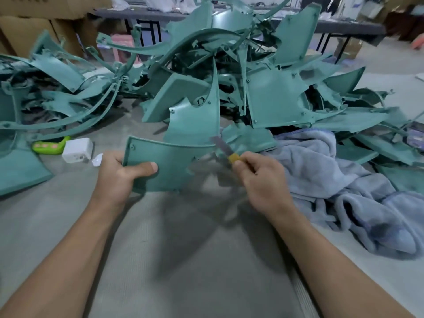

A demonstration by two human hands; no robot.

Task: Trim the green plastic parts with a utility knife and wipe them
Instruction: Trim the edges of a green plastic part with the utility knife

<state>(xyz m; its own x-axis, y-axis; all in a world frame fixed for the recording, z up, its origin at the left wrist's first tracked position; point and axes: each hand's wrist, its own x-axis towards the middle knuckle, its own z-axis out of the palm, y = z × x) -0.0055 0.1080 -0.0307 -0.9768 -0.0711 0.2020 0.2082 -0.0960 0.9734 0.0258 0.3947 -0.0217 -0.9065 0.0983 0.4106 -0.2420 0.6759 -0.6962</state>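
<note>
My left hand (121, 177) grips the lower left corner of a flat green plastic panel (169, 161), thumb on its front face, holding it up above the grey floor. My right hand (261, 180) holds a utility knife (226, 149) by its yellow handle. The blurred grey blade points up and left, at the panel's upper right edge. A big heap of green plastic parts (229, 76) rises right behind the panel. A pale blue towel (344, 180) lies crumpled on the floor to the right of my right hand.
More green parts (57, 88) spread out at the left. A white box (76, 149) and a lime green object (49, 146) lie left of my left hand. Cardboard boxes (27, 31) and a dark table (344, 26) stand at the back.
</note>
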